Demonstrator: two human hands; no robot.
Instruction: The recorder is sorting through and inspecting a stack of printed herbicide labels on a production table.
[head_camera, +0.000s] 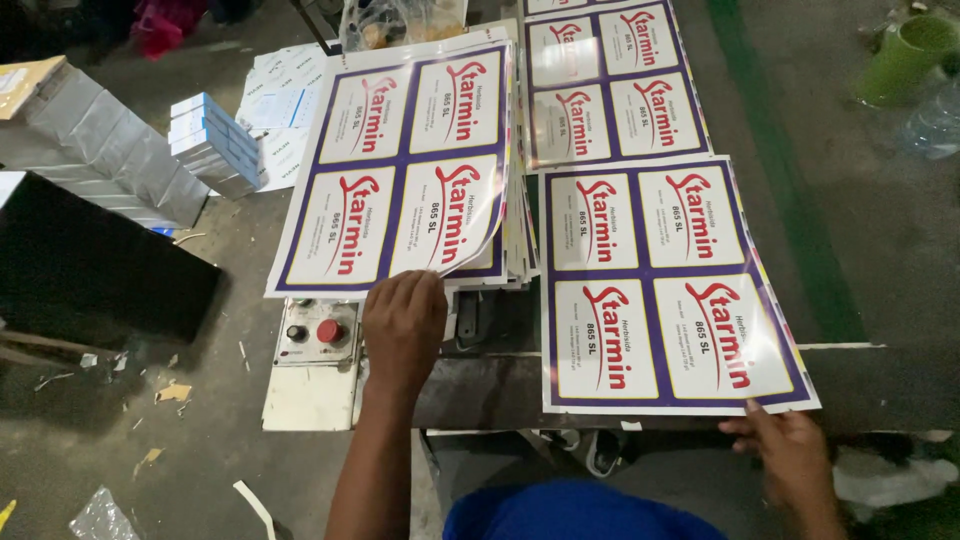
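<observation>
Dim floor, bright overhead glare on the glossy printed sheet (672, 290), edges slightly warped.

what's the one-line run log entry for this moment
left hand: lifting near edge of top sheet on stack | right hand: pinching near edge of right sheet | control box: beside left hand
</observation>
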